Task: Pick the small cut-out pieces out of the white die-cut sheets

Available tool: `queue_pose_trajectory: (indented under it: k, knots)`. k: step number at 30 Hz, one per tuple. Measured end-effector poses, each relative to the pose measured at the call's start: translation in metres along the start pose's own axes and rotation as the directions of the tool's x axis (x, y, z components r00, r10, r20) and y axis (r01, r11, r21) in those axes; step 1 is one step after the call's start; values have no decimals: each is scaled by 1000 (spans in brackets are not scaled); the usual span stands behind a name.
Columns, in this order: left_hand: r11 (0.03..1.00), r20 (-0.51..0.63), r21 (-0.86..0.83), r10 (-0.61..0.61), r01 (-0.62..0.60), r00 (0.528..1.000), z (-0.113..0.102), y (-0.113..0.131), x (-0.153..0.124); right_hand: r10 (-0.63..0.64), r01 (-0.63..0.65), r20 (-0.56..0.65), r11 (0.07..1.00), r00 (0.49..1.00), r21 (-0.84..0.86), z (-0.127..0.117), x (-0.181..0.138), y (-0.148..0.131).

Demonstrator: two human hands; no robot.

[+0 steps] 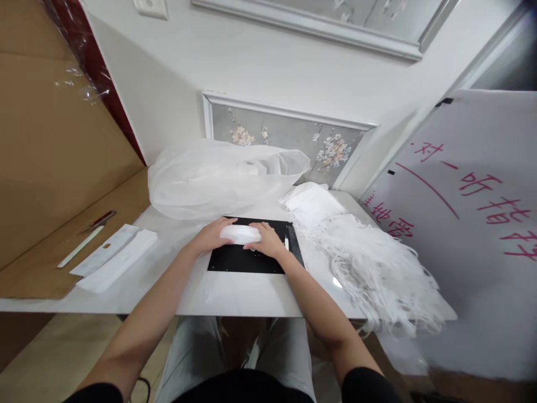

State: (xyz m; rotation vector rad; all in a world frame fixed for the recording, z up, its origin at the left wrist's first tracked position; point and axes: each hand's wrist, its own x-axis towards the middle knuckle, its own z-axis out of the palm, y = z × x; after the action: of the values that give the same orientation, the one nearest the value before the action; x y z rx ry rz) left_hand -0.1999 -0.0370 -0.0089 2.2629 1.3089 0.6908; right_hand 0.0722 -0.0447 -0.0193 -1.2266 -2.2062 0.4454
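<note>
At the white table (239, 296) (flowered picture (289, 131) beyond), left hand (210, 235) and right hand (268, 240) clasp a white bundle (239, 234).

A pale wall (176, 67) rises behind a glossy white table (235, 294). Low on the wall hangs a silver-framed panel (289, 132) of peach blossoms on grey, with a second framed panel (310, 11) above. Right: a large white sheet (474, 280) — red handwritten characters. Left: tall brown cardboard (54, 140). Beige floor (62, 352) below — soft shadows.
</note>
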Motion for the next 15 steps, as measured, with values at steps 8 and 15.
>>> queue_pose_trajectory:
  k: [8, 15]
  knots:
    - [988, 63, -133, -67, 74, 996, 1, -3, -2, -14, 17, 44, 998, 999, -68, 3, 0, 13]
    - [985, 53, -174, 18, -8, 998, 0, 5, -2, -92, 98, 42, 980, 995, -172, -3, -3, 3]
